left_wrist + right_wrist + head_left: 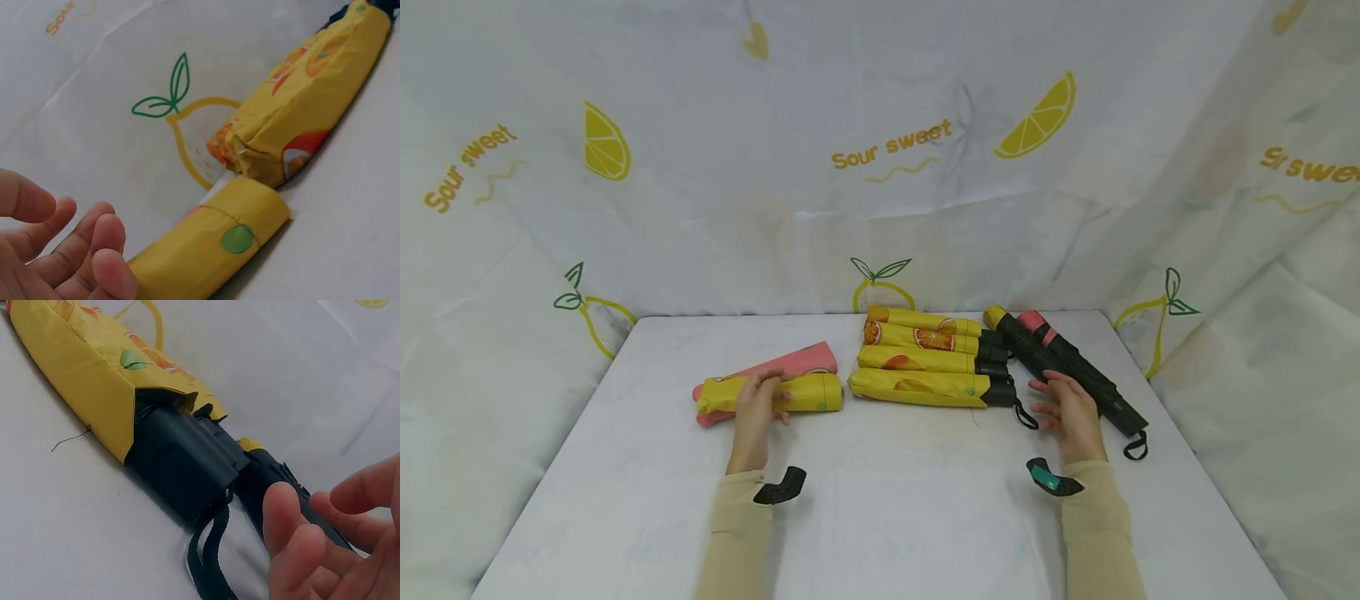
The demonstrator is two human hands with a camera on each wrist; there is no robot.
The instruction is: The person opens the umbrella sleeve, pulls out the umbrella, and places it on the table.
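Observation:
My left hand point(758, 408) is over a yellow umbrella sleeve point(812, 392) at the left, its fingers loosely bent and not closed round it. Beneath that sleeve lies a pink umbrella sleeve point(808, 359). In the left wrist view the fingers point(110, 234) overlap the yellow sleeve's near part. My right hand point(1070, 414), fingers loosely spread, hovers by two black folded umbrellas point(1041, 354), one yellow-tipped, one pink-tipped. It holds nothing. Between the hands, several folded umbrellas in yellow fruit-print sleeves point(917, 388) lie stacked in a row, black handles point(181, 465) pointing right.
A white tabletop point(910, 517) lies under everything. White cloth point(737, 250) with lemon prints rises behind it and at both sides. A black wrist strap point(212, 550) hangs from the nearest sleeved umbrella's handle, and another strap point(1137, 447) lies at the far right.

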